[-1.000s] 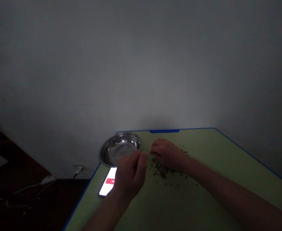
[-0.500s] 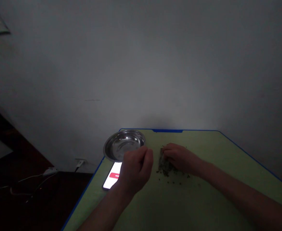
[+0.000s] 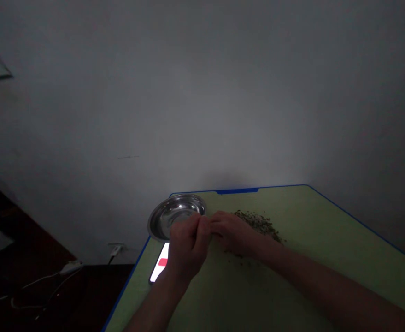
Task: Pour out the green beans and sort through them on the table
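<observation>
My left hand (image 3: 188, 246) is closed in a fist in front of the steel bowl (image 3: 157, 221), its fingers curled out of sight. Against its thumb side rests my right hand (image 3: 230, 230), fingers bent and pressed together at the left fist. What either hand holds is hidden or too small to make out. Behind the right wrist spreads a pile of small dark and pale seed-like bits (image 3: 259, 222), with a few loose ones on the near side of the forearm. The visible inside of the bowl is shiny, and its lower part is covered by the left hand.
A phone (image 3: 159, 265) with a lit white and red screen lies left of my left hand. The green table (image 3: 313, 221) has a blue edge and stands against a grey wall (image 3: 223, 92). Cables and a white plug (image 3: 115, 250) are at the lower left.
My right hand has moved left from the seed-like pile to my left fist, uncovering much of the pile. The left hand stays closed. The view has tilted slightly.
</observation>
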`<state>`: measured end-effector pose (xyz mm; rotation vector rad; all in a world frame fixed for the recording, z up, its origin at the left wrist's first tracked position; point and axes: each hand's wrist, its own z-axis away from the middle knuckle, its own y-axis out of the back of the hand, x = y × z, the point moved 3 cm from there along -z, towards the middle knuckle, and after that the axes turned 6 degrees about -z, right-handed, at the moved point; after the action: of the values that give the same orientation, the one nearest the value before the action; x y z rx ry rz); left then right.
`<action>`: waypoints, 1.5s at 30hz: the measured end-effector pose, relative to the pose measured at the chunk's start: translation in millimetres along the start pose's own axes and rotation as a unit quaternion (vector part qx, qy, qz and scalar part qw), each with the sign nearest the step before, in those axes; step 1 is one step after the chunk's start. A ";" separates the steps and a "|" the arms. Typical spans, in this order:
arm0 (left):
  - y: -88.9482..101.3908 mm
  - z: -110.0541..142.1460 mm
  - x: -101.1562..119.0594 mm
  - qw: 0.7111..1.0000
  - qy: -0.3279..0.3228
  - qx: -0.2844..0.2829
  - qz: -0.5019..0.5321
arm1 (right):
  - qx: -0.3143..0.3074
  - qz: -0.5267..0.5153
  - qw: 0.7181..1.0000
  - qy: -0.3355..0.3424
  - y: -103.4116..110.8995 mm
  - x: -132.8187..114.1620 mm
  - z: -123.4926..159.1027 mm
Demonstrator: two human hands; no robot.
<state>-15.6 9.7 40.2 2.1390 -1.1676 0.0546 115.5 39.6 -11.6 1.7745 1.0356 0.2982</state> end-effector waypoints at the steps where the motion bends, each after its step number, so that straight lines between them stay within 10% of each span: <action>1: -0.7 0.4 0.3 1.000 -0.006 -0.005 0.000 | 0.000 -0.001 1.000 0.000 -2.4 -0.5 -0.9; 16: -22.8 8.8 9.4 0.988 0.022 -0.150 0.038 | -0.009 0.022 0.998 -0.051 39.0 16.0 55.9; 27: -31.4 12.1 5.2 0.985 0.038 -0.166 0.042 | -0.022 0.008 1.000 0.005 8.7 -11.6 56.5; 37: -46.2 21.4 2.9 0.944 0.117 -0.305 -0.038 | 0.017 0.007 0.998 -0.056 42.1 18.3 79.3; 45: -57.8 42.8 1.1 0.865 0.030 -0.463 -0.193 | 0.014 0.121 0.979 -0.164 57.9 91.8 20.4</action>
<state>17.0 4.5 -23.7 1.4245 -0.5111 -0.5160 212.6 89.5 5.3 1.9000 0.5933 0.1344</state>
